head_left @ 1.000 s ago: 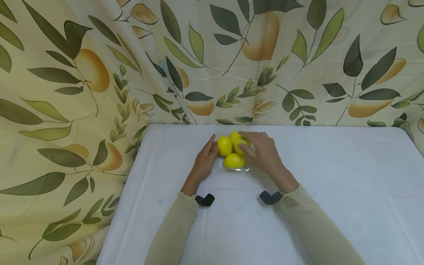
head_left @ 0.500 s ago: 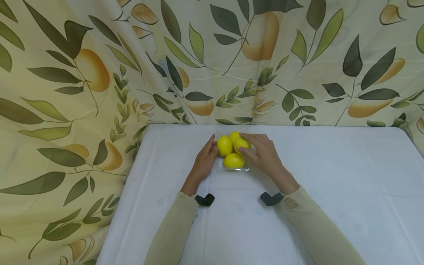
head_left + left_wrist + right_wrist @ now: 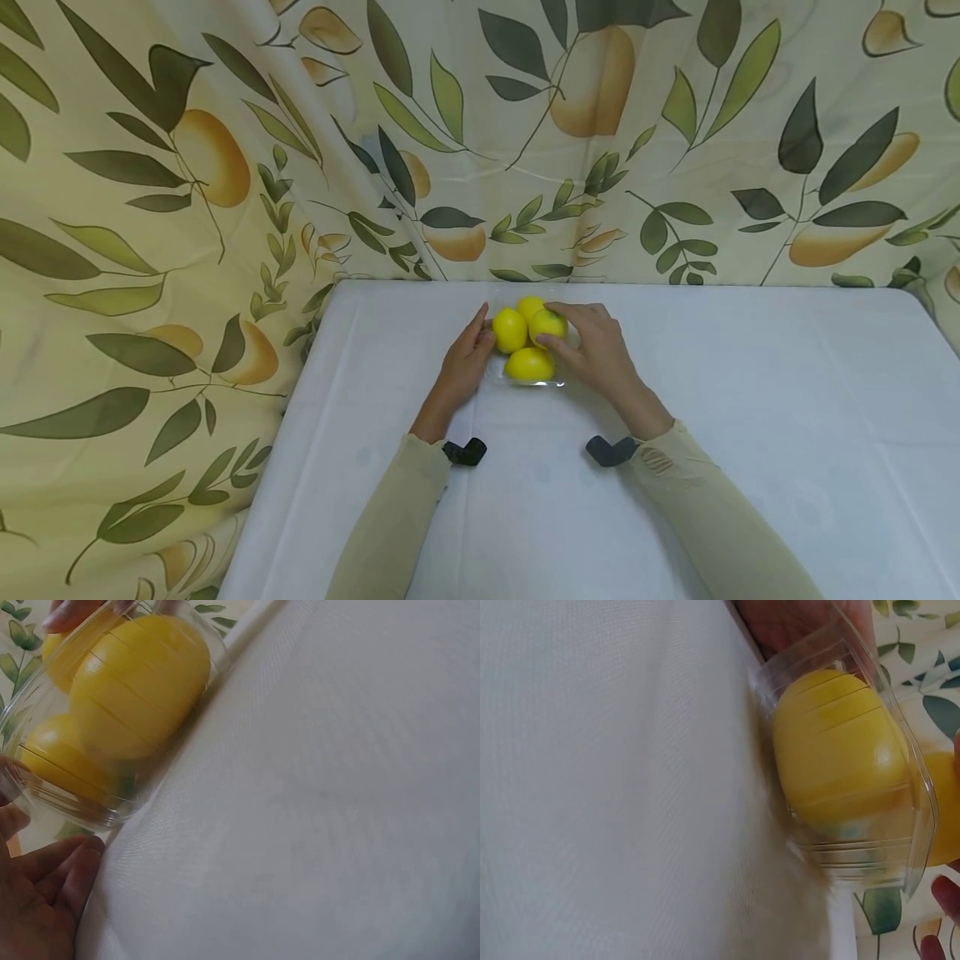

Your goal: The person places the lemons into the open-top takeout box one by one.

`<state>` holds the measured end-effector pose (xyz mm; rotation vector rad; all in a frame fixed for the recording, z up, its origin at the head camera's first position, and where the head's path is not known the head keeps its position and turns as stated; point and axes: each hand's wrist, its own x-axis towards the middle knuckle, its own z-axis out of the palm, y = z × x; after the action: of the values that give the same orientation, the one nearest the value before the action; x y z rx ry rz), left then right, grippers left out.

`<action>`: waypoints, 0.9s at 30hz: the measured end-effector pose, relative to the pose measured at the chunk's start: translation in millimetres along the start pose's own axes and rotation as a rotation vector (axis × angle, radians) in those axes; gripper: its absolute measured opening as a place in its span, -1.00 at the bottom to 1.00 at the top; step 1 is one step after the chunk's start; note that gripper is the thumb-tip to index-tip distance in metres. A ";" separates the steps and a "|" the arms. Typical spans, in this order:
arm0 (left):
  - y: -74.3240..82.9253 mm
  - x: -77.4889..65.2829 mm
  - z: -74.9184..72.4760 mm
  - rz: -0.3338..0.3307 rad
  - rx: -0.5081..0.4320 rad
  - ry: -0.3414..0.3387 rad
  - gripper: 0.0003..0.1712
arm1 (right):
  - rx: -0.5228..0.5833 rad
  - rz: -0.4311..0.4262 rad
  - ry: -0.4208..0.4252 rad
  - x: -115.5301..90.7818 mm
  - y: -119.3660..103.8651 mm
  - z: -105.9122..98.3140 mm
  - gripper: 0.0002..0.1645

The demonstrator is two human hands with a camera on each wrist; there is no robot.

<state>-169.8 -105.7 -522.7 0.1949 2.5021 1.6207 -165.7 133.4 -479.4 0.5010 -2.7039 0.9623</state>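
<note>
A clear plastic container (image 3: 534, 384) stands near the far edge of the table with several yellow lemons in it. My left hand (image 3: 465, 361) holds the container at its left side, thumb by the rim and fingers along the outer wall. My right hand (image 3: 597, 343) pinches the right-hand lemon (image 3: 547, 327), which has a green mark on top, between thumb and forefinger. Next to it lie the left lemon (image 3: 509, 332), the front lemon (image 3: 529, 365) and the partly hidden back lemon (image 3: 531, 305). Through the ridged wall in the right wrist view, a large lemon (image 3: 836, 746) shows.
A white cloth covers the table (image 3: 750, 375). Behind it and to the left hangs a curtain (image 3: 675, 117) printed with leaves and fruit. Dark wrist-worn pieces sit at the left cuff (image 3: 465, 452) and the right cuff (image 3: 612, 451).
Both hands and the container stay in almost the same place. The right thumb and forefinger have shifted very slightly on the lemon.
</note>
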 end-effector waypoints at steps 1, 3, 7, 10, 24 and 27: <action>0.0 0.0 0.1 0.000 -0.002 0.000 -0.35 | -0.006 0.002 -0.001 0.0 -0.4 -0.2 -0.33; -0.6 0.1 0.4 0.000 -0.006 -0.001 -0.35 | -0.018 0.006 -0.002 0.1 -0.9 -0.3 -0.33; -1.9 0.2 0.7 0.001 -0.009 -0.003 -0.35 | -0.042 0.007 -0.002 0.1 -2.8 -0.7 -0.34; -2.2 0.2 0.9 0.002 -0.011 -0.004 -0.34 | -0.058 0.003 0.001 -0.1 -4.4 -1.4 -0.33; -3.3 1.4 1.2 -0.002 -0.002 -0.003 -0.34 | -0.091 -0.023 0.025 0.8 -8.2 -0.2 -0.36; -2.3 1.2 0.7 -0.004 0.002 -0.003 -0.33 | -0.090 -0.028 0.030 1.0 -8.5 0.7 -0.36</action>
<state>-170.9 -105.9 -525.2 0.1922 2.5007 1.6146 -163.4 126.5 -474.8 0.5010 -2.6913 0.8305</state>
